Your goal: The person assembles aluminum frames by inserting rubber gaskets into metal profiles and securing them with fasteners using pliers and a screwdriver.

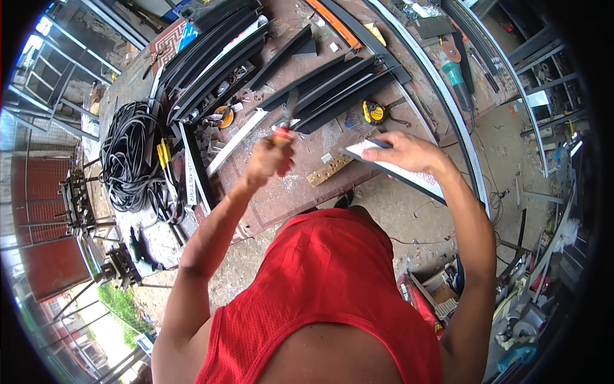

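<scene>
My left hand (pixel 268 159) is closed around a hand tool (pixel 282 133) with a red and yellow handle. Its metal blade points away from me and is blurred, so the exact kind cannot be made out. My right hand (pixel 409 155) grips a dark metal profile (pixel 419 182) with white film on its face, the thumb on top. One end of the profile points toward the left hand; the other runs back under the right forearm. Just beyond that hand, a yellow and black tape measure (pixel 373 112) lies on the table. Below the profile's left end sits a wooden block with holes (pixel 329 170).
Dark profiles (pixel 332 89) lie across the worktable (pixel 268 208) ahead, with more stacked at the far left. A coil of black cable (pixel 131 153) rests at left. Long curved-looking strips (pixel 441 83) and a teal angle grinder (pixel 455 77) are at right. Cords trail over the floor.
</scene>
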